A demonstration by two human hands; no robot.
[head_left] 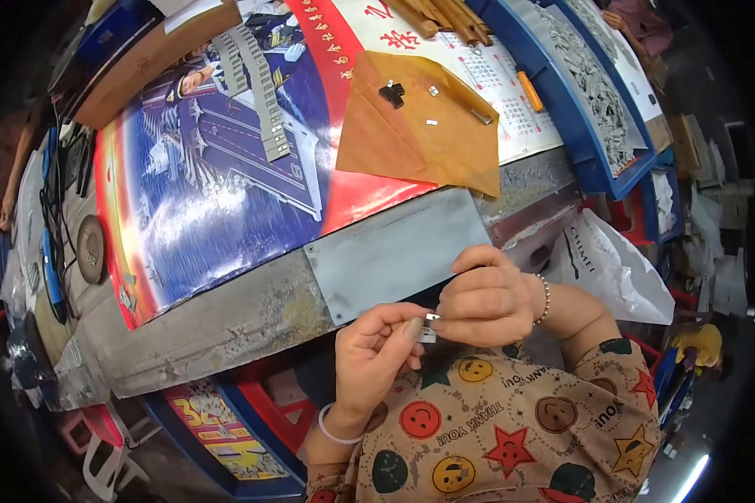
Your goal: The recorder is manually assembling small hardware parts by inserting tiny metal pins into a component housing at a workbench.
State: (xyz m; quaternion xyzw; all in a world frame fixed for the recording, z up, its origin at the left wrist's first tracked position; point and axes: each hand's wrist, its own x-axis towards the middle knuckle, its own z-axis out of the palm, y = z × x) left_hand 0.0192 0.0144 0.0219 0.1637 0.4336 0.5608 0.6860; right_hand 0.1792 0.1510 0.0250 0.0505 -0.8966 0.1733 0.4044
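At the table's front edge my hands meet over a small shiny metal piece (432, 318). My left hand (376, 348) is closed, with thumb and forefinger pinching the piece. My right hand (488, 300) is closed too, its fingertips against the other side of the piece; whether they grip anything else is hidden. A second pale metal bit (428, 335) shows just below the left thumb. Beyond the hands lies a flat grey plate (398, 247). Farther off, an orange sheet (386, 126) carries a clump of small black parts (392, 94) and a few tiny metal pieces (432, 122).
A glossy poster (218, 226) covers much of the table, with metal strips (264, 101) on it. At right stand a blue tray (591, 142) of many small metal parts and an orange handle (529, 90). A white plastic bag (617, 268) hangs near my right elbow.
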